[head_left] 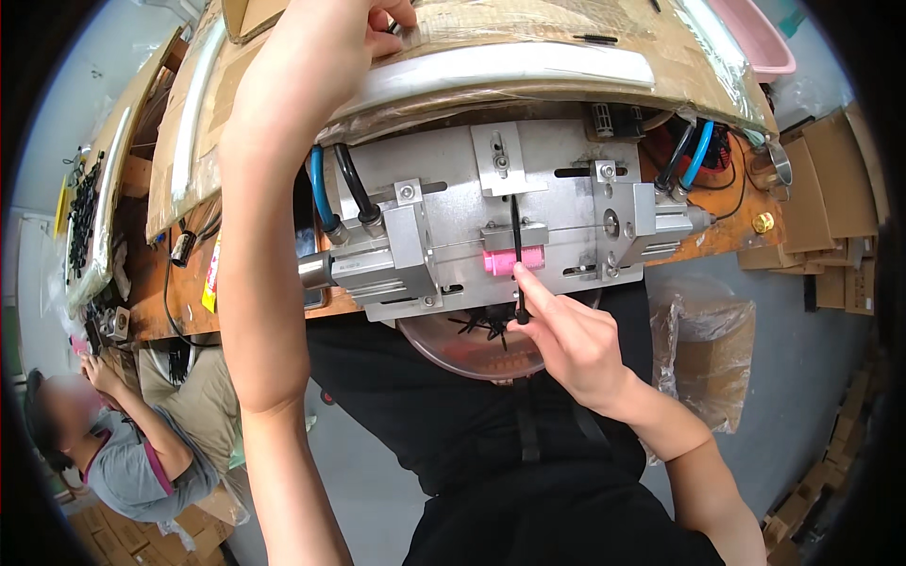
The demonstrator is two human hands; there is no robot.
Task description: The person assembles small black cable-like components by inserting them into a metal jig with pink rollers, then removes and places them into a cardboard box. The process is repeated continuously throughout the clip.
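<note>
My right hand (576,341) pinches the near end of a thin black rod (517,231) between thumb and index finger. The rod lies across a pink block (500,263) in a metal fixture (453,222), and its far end reaches a small bracket (503,162). My left hand (389,26) is stretched far forward over a cardboard-covered ledge (472,24). Its fingers are closed around a small dark piece, mostly hidden by them. A short black bristled piece (596,39) lies on that ledge to the right.
Air cylinders (389,262) with blue and black hoses flank the fixture. Below its front edge, a clear bowl (439,351) contains several black pieces. Cardboard boxes (830,179) stand at right. Another person (142,453) works at far left, and a pink tub (758,33) sits at back right.
</note>
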